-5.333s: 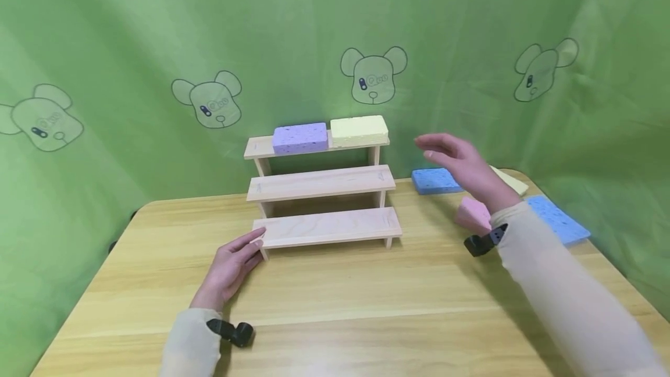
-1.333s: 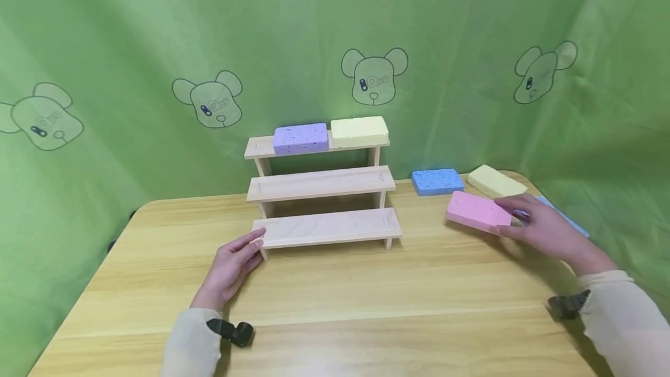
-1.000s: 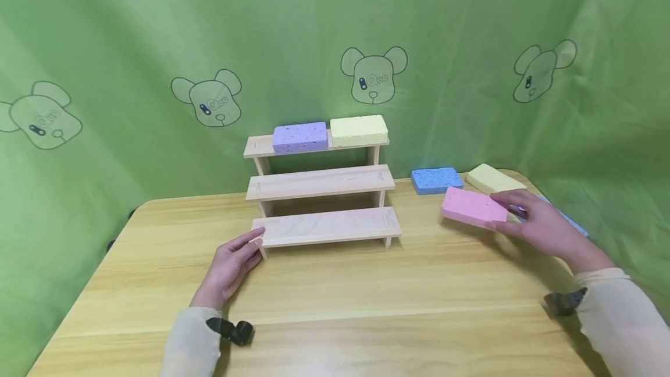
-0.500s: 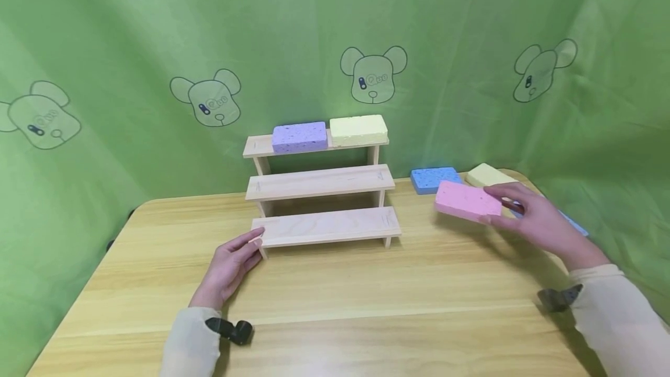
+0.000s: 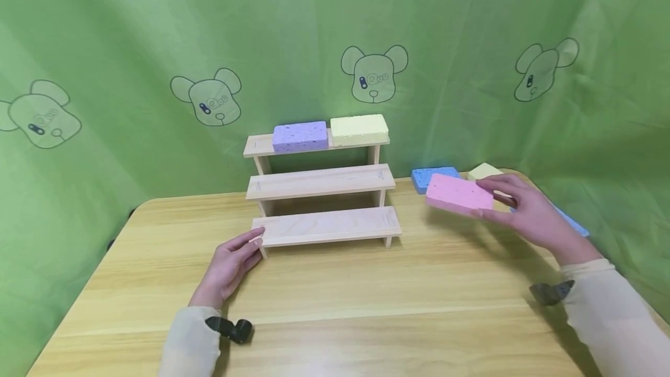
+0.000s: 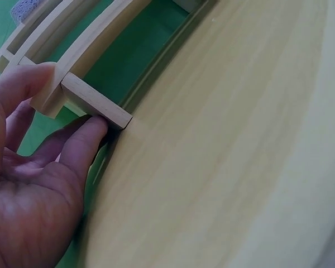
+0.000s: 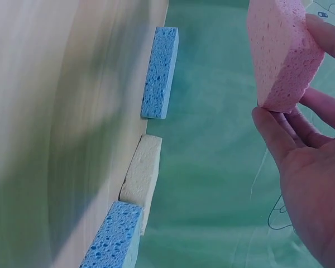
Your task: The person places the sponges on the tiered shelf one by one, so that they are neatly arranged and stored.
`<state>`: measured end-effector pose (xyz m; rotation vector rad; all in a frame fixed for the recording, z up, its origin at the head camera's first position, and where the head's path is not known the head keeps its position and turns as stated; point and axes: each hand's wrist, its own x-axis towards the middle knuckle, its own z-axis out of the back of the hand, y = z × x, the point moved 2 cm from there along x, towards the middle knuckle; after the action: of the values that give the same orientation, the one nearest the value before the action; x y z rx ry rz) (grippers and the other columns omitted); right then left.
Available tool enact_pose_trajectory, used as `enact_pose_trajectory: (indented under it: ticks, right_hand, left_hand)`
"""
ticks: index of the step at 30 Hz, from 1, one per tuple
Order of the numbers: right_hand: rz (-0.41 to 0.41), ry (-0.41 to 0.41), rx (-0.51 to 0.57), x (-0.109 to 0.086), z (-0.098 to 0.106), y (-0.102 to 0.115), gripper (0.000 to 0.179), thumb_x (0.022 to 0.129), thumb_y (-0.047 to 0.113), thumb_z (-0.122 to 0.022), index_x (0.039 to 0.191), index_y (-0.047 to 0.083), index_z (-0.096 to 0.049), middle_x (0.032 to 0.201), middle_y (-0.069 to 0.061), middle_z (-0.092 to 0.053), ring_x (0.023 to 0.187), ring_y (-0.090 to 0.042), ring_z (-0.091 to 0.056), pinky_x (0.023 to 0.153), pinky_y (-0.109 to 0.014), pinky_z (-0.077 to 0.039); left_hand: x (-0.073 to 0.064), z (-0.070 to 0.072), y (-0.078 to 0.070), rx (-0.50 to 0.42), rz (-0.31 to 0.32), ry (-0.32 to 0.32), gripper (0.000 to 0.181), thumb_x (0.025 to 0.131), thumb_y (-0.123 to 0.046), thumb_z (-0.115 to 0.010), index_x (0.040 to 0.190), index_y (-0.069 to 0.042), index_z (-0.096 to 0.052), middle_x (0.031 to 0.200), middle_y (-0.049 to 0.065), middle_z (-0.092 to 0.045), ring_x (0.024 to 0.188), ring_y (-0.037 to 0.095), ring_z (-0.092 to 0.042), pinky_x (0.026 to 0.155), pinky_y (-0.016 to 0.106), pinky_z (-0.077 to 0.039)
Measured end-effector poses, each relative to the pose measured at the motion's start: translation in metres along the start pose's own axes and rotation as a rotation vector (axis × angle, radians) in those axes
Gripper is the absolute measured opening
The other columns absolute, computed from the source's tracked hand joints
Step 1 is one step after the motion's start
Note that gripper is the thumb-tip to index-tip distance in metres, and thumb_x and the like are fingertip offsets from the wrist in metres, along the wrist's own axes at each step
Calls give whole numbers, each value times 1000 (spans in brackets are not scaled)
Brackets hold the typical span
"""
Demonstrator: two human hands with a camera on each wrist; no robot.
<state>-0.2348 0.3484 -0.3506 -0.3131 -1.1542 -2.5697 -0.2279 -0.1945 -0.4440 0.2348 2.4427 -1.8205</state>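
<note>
In the head view, a three-step wooden display stand (image 5: 324, 227) stands at the back middle of the table. My left hand (image 5: 228, 266) holds the left end of its lowest step; in the left wrist view the thumb lies on the board and fingertips (image 6: 95, 129) touch the leg below. A pink sponge (image 5: 458, 192) is in my right hand (image 5: 528, 214), pinched by its right end and raised above the table. The right wrist view shows thumb and fingers on the pink sponge (image 7: 285, 53). On the top step sit a purple sponge (image 5: 300, 137) and a pale yellow sponge (image 5: 359, 130).
Behind the right hand lie a blue sponge (image 5: 433, 178), a pale yellow sponge (image 5: 484, 171) and another blue sponge (image 5: 573, 223), partly hidden. A green curtain (image 5: 293, 28) with bear-head outlines hangs around the wooden table (image 5: 340, 307).
My right hand moved from above the right side down to the pink sponge, took hold of it, and lifted it up and leftward. The left hand stays at the stand.
</note>
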Motion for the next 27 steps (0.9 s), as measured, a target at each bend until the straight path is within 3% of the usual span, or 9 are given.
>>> enact_pose_trajectory:
  ticks: [4,8,11,15,18,24,27]
  right_hand:
    - [14,-1,-11,2,-2,3,56,81,9,-82,131,-3,-59,129,-6,-46,118,-11,-44,98,-6,-36]
    - [20,4,-40,3,-2,8,57,83,14,-81,133,0,-59,129,-7,-47,120,-24,-48,96,-3,-35]
    - [23,1,-38,5,-3,13,56,83,16,-81,133,2,-59,128,-7,-49,121,-22,-50,96,-3,-36]
    - [29,-11,-5,6,-4,22,54,84,15,-81,132,5,-60,129,-3,-50,119,-4,-49,97,-5,-37]
    - [38,-17,24,8,-5,27,52,84,14,-81,131,5,-61,130,-1,-51,118,1,-47,99,-7,-37]
    - [62,-30,25,14,-7,37,51,84,14,-81,130,4,-62,128,-2,-53,116,3,-48,99,-7,-38]
    - [55,-23,25,16,-9,42,52,84,15,-80,131,5,-61,129,-2,-53,119,-6,-51,99,-7,-37]
  left_hand:
    - [0,0,0,-3,-4,5,43,95,1,-61,135,10,-49,148,20,-41,117,20,-58,103,36,-46]
    - [0,0,0,-2,-5,6,43,95,1,-61,135,10,-49,148,20,-41,116,19,-59,103,36,-46]
    - [0,0,0,4,-3,4,43,95,0,-61,135,10,-49,148,19,-41,116,18,-58,103,36,-46]
    - [0,0,0,11,-1,5,44,95,0,-61,136,10,-48,148,19,-41,117,19,-58,103,35,-46]
    - [1,0,0,9,0,2,44,95,0,-61,136,10,-48,148,19,-41,116,19,-58,103,35,-46]
    - [0,0,0,13,0,0,44,96,0,-61,136,10,-48,148,19,-41,117,19,-58,103,35,-46]
    - [0,0,0,14,1,0,44,95,-1,-61,136,10,-48,148,19,-41,117,20,-58,103,35,-46]
